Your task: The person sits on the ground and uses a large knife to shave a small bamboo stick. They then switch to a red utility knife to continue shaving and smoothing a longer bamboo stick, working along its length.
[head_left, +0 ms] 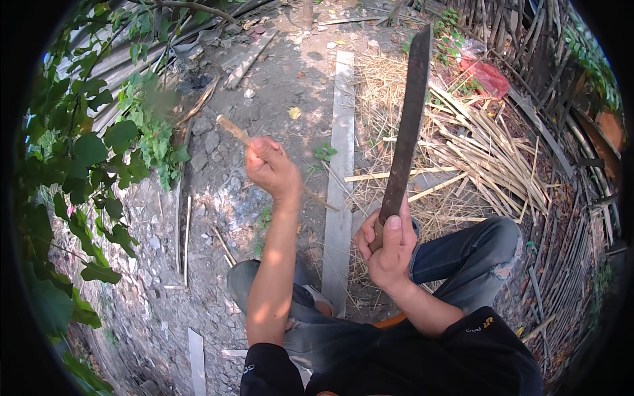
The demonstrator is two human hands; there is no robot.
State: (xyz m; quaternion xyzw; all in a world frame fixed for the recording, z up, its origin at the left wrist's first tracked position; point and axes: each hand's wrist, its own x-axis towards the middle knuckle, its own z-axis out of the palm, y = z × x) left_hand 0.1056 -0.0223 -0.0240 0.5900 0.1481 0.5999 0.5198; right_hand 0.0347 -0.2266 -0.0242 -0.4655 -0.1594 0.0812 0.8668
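My right hand (pixel 388 247) is closed around the handle of a machete (pixel 408 119), whose long dark blade points up and slightly right. My left hand (pixel 271 165) grips a thin wooden stick (pixel 232 129); one pale end sticks out to the upper left, and its thinner length seems to run down to the right past the wrist. Between my two hands a long grey wooden plank (pixel 340 145) lies on the ground. The machete blade is apart from the stick.
Split pale sticks (pixel 489 148) lie heaped on the right over straw-like shavings (pixel 380 86). A red plastic bag (pixel 485 77) sits behind them. A stick fence (pixel 515 39) bounds the right. Leafy vines (pixel 92 152) hang on the left. Stones (pixel 206 145) dot the dirt. My jeans-clad knee (pixel 498 241) is bent at right.
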